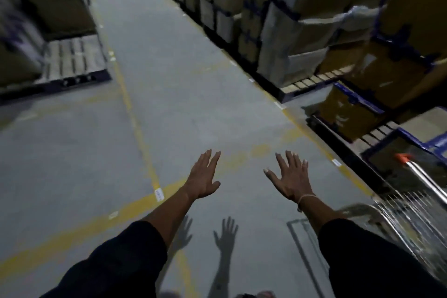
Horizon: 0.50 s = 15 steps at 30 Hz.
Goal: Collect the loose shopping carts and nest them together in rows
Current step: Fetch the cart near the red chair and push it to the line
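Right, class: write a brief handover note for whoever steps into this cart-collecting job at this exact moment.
Left hand: open, fingers spread, holding nothing, stretched out over the aisle floor.
Right hand: the same, open and empty.
One shopping cart with an orange-tipped handle stands at the right edge beside the shelving; neither hand touches it.
Done: no nested row is in view.
Left: grip that cart, find the others, nest them in rows.

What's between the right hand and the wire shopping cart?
Nothing: only bare grey floor separates the right hand from the silver wire shopping cart, in the head view.
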Motion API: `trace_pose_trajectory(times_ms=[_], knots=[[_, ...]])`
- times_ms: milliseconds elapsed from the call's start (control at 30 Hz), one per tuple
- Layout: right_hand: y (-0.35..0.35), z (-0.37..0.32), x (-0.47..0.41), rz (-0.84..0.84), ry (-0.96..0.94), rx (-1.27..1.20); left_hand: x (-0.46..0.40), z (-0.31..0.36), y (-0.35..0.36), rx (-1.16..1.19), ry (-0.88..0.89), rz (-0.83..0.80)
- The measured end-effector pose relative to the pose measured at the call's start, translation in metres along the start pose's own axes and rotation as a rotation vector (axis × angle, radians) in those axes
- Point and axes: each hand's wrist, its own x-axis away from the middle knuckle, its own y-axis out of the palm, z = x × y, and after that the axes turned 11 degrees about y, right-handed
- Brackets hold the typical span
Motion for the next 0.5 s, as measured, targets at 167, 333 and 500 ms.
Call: trace_pose_trajectory(times_ms=[167,333,500], knots=[[0.032,-0.112,0.02,-0.07,-0.179,0.018,0.118,-0.074,-0.023,0.021,-0.18,0.103],[0.07,-0.226,0.039,-0.114,-0.338,0.028,0.236,-0.138,-0.047,0.013,-0.356,0.179],[0.104,-0.337,0.066,-0.185,-0.516,0.035,0.338,-0.179,-0.069,0.015,-0.552,0.273]])
